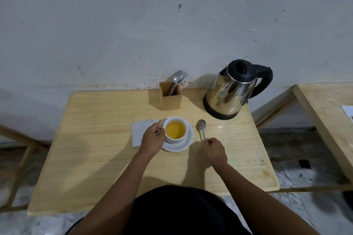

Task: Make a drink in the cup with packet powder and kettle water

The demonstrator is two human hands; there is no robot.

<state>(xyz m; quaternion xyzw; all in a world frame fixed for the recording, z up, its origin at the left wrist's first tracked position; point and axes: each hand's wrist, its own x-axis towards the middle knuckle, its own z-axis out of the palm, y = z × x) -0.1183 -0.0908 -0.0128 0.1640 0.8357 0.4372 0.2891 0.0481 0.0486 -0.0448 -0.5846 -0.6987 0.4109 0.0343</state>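
A white cup (175, 139) filled with yellow-orange drink stands on a white saucer (186, 144) in the middle of the wooden table (95, 149). My left hand (152, 139) is closed against the cup's left side, apparently on its handle, which the hand hides. My right hand (214, 150) pinches the handle end of a metal spoon (201, 126) that lies to the right of the saucer, bowl pointing away. A white packet (137, 133) lies flat left of the cup, partly under my left hand. The steel kettle (229, 93) with black lid and handle stands at the back right.
A wooden holder (170, 99) with a spoon and fork stands at the back centre against the wall. A second wooden table (328, 120) stands to the right with a gap between. The near half of the table is bare wood.
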